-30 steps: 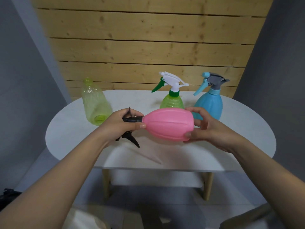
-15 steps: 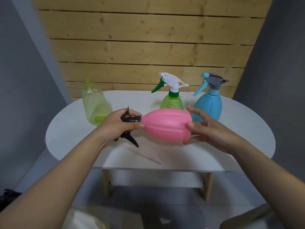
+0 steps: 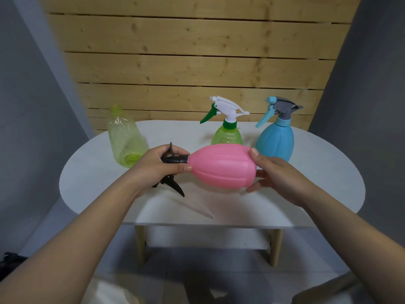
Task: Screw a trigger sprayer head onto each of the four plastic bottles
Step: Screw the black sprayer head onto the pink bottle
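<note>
While our left hand [image 3: 157, 166] clenches the black sprayer head [image 3: 173, 160] and our right hand [image 3: 276, 172] grasps the pink bottle [image 3: 221, 165] above the tabletop [image 3: 328, 172], tilted cross-threading could jam the collar.

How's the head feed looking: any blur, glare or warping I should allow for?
Head view: wide-angle warping bows the wall planks and table edge; soft even light, no harsh glare; pink bottle casts a faint shadow on the table; slight softness overall, hands sharp enough.

The left hand [image 3: 161, 164] hides most of the black sprayer head [image 3: 173, 160].
</note>
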